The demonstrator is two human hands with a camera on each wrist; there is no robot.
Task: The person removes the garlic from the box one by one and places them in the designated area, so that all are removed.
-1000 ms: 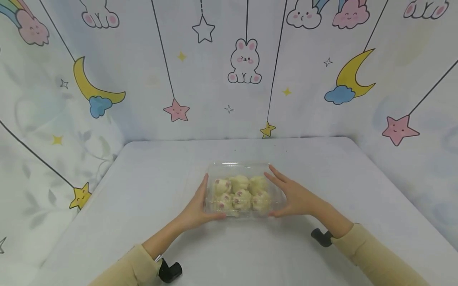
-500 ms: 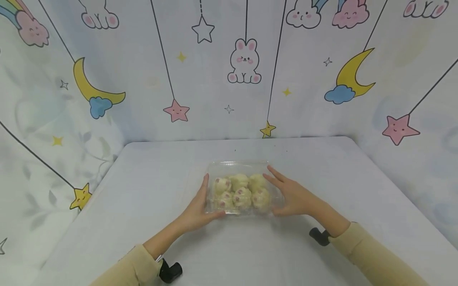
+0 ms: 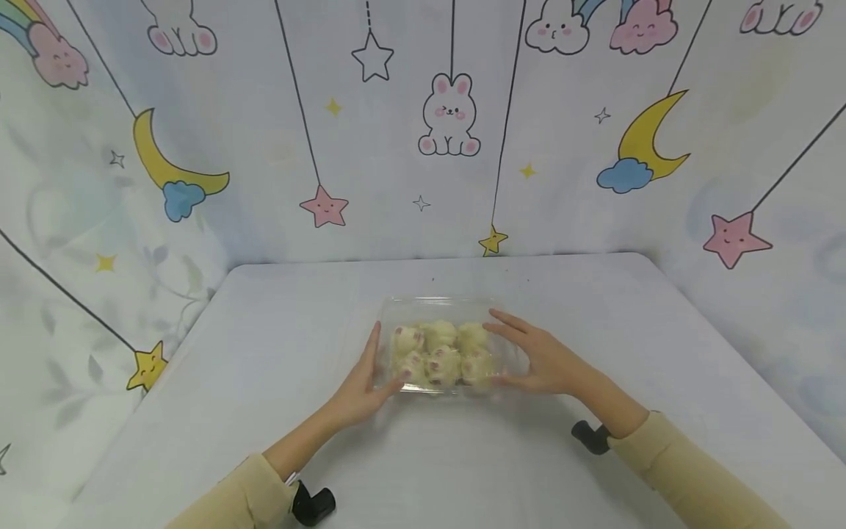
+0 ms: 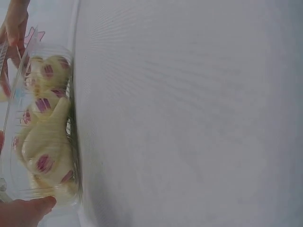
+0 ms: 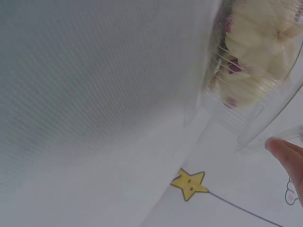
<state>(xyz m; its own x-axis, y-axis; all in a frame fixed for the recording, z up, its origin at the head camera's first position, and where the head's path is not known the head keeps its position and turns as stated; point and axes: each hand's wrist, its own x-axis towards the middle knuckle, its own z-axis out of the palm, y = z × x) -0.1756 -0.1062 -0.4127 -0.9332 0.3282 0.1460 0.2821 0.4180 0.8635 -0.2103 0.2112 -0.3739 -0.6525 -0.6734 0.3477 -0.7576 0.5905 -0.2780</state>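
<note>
A clear plastic clamshell box [image 3: 444,301] sits on the white table in the head view. Inside it are several cream-coloured buns [image 3: 441,365] with purple patches, which show closer in the left wrist view as buns [image 4: 45,142]. My left hand [image 3: 357,389] holds the box's left end, fingers along the side and thumb at the front corner. At the opposite end my right hand [image 3: 545,360] grips the box, with fingers over the lid's right side and thumb near the front edge. A right fingertip [image 5: 274,145] touches a clear plastic edge in the right wrist view.
White cloth covers the table [image 3: 297,308]. Behind and beside it hangs a backdrop [image 3: 396,162] printed with moons, stars and rabbits. A black wrist mount [image 3: 313,505] sits below the left sleeve and another mount [image 3: 590,437] below the right sleeve.
The box's front edge has shifted slightly away from me. My left thumb has moved up from the front edge to the front corner, and my right thumb has risen a little.
</note>
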